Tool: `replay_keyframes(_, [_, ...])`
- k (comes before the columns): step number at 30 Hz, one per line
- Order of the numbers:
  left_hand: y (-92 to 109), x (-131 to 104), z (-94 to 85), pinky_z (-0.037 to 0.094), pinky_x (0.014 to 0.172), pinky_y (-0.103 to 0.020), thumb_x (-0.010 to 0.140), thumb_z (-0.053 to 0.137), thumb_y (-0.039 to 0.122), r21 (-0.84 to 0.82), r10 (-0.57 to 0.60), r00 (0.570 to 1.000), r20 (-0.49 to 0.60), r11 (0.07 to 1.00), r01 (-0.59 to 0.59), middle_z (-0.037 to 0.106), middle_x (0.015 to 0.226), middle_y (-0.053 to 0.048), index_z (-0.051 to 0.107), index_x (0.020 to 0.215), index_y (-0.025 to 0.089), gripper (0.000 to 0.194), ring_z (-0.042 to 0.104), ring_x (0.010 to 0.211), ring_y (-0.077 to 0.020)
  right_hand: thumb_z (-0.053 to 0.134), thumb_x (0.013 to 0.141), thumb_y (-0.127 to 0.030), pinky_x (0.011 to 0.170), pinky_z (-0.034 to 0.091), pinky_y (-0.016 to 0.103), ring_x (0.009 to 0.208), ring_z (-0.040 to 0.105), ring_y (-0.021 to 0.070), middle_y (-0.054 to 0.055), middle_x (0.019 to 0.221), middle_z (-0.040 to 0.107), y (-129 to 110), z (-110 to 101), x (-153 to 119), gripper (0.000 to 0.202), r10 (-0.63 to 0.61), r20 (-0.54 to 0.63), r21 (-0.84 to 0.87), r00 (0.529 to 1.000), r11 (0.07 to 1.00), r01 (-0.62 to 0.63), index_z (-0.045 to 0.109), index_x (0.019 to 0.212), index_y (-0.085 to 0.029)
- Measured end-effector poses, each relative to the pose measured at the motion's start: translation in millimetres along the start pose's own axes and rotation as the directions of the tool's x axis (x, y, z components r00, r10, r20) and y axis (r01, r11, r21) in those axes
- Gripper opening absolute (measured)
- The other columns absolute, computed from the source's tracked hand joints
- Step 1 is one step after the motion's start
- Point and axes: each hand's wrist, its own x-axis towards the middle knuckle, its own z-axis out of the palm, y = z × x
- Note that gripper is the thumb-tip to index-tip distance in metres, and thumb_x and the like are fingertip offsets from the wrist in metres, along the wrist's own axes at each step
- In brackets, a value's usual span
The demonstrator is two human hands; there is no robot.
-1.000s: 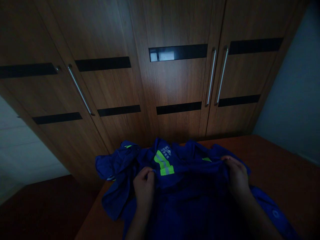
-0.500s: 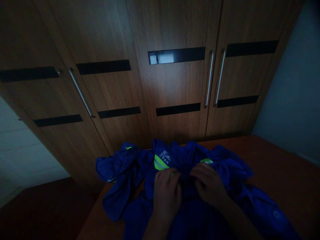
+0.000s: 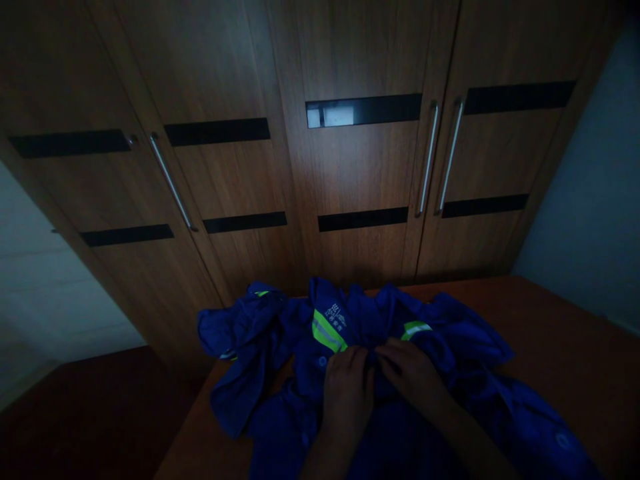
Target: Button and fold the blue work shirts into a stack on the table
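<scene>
A blue work jacket (image 3: 280, 413) lies rumpled on a reddish-brown table (image 3: 590, 373), with yellow-green reflective strips and white lettering on its chest. My left hand (image 3: 347, 380) is closed on the jacket's front, just below the lettered patch. Close beside it, my right hand (image 3: 407, 367) pinches the opposite side of the front, under the other reflective strip. The fingertips of both hands nearly meet over the middle of the jacket. Dim light and the fingers hide exactly which bit of cloth they grip.
Behind the table stands a wooden wardrobe (image 3: 360, 167) with black inlaid bands and long metal handles. A pale wall (image 3: 580, 200) is on the right, and a white panelled surface (image 3: 40, 287) is at the left.
My hands have come closer together, the right one moving left toward the left one. More of the right reflective strip and a round button by my left hand now show. The view has shifted slightly.
</scene>
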Motion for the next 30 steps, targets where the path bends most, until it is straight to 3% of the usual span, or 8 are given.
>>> replay_keyframes(9, [-5.5,6.4,-6.3,0.045,0.071,-0.030,0.083,0.041,0.003,-0.031,-0.030,0.998,0.058,0.999,0.032,0.064,0.085,-0.005,0.066,0.096,0.021,0.034,0.060,0.081,-0.0187,0.046,0.087,-0.018,0.079,0.053,0.033,0.085,0.065,0.0183,0.006,0.095,0.069,-5.5,9.0,-3.6,0.028,-0.042,-0.095,-0.055,0.995,0.998,0.036,0.066,0.105,-0.024])
replay_keyframes(15, [-4.3,3.7,-3.4,0.045,0.072,-0.029,0.082,0.040,0.003,-0.024,-0.052,0.997,0.060,0.998,0.053,0.063,0.083,-0.004,0.068,0.091,0.021,0.034,0.060,0.080,-0.0181,0.045,0.088,-0.018,0.080,0.052,0.033,0.087,0.066,0.0192,0.007,0.098,0.070,-4.4,11.2,-4.4,0.028,-0.062,-0.095,-0.124,0.994,0.991,0.050,0.065,0.107,-0.023])
replay_keyframes(22, [-5.0,1.3,-1.7,0.046,0.075,-0.031,0.080,0.041,0.001,-0.074,-0.014,0.998,0.055,0.997,0.018,0.064,0.084,-0.004,0.068,0.092,0.022,0.036,0.060,0.082,-0.0189,0.047,0.087,-0.017,0.078,0.052,0.031,0.083,0.066,0.0178,0.005,0.093,0.070,-2.3,11.1,-2.7,0.025,-0.036,-0.118,-0.058,0.992,0.998,0.029,0.067,0.100,-0.024])
replay_keyframes(27, [-5.2,1.6,-1.6,0.048,0.082,-0.034,0.084,0.038,0.005,-0.245,0.013,0.997,-0.081,0.969,-0.033,0.066,0.093,-0.007,0.065,0.100,0.020,0.035,0.060,0.090,-0.0194,0.045,0.089,-0.020,0.080,0.053,0.032,0.085,0.066,0.0181,0.005,0.093,0.070,10.2,1.5,-0.5,0.024,-0.020,-0.159,-0.008,0.987,1.000,0.019,0.066,0.101,-0.023])
replay_keyframes(30, [-8.3,5.8,-18.5,0.049,0.085,-0.034,0.088,0.037,0.009,-0.317,-0.005,0.976,-0.217,0.946,-0.066,0.064,0.099,-0.008,0.062,0.103,0.020,0.031,0.060,0.095,-0.0191,0.044,0.090,-0.026,0.082,0.052,0.035,0.090,0.065,0.0208,0.008,0.097,0.069,39.2,-14.9,-1.7,0.026,0.051,-0.241,-0.058,0.969,0.996,-0.067,0.066,0.102,-0.021])
